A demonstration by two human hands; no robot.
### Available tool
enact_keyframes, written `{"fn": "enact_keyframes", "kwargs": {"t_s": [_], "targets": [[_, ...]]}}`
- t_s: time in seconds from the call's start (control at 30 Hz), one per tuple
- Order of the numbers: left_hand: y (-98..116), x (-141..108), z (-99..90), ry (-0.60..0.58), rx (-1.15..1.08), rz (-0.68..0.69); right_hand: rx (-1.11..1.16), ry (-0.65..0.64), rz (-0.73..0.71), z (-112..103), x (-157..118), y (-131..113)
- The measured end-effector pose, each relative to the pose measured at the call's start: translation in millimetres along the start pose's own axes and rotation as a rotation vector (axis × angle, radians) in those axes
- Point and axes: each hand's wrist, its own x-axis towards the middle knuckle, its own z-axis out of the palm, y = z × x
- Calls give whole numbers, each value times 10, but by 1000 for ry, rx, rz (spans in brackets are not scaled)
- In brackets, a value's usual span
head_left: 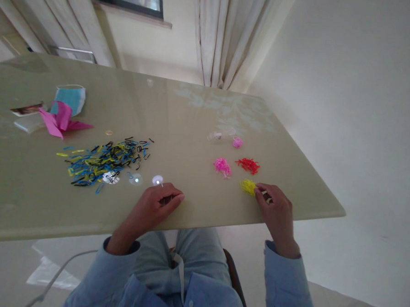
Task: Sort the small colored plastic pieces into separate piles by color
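Note:
My right hand point(275, 205) is at the right of the table, thumb and forefinger pinched together at the edge of a small heap of yellow rubber bands point(247, 187). Just beyond it lie a red heap of bands point(248, 165) and a pink heap of bands point(222, 167). Near the front edge rests my left hand point(159, 204), fingers curled and thumb against them; what they hold, if anything, is hidden. To its left spreads a mixed pile of black, blue and yellow bands point(105, 159). A round white disc point(157, 180) sits right behind that hand.
A clear plastic container point(217, 136) and a small pink item point(237, 142) stand behind the sorted heaps. Farther left are a pink folded paper piece point(62, 119) and a blue face mask point(70, 99). The table point(193, 111) has its right edge near a white wall.

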Motion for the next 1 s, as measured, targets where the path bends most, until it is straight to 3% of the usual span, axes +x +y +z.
{"fn": "enact_keyframes", "kwargs": {"t_s": [0.23, 0.37, 0.47, 0.63, 0.77, 1.0], "targets": [[11, -6, -8, 9, 7, -3, 94, 80, -36, 34, -44, -302], [5, -22, -8, 38, 20, -7, 268, -114, -151, 258, -90, -538], [8, -41, -5, 121, 54, -17, 332, -236, -218, 413, -116, -612], [18, -66, -61, 372, 145, -124, 417, -188, -133, 450, -122, -539], [-48, -94, -272, 494, 211, -268, 436, -164, -136, 423, -125, -481], [-301, -235, -939, 606, 478, -480, 354, -152, -223, 483, -148, -463]]}}
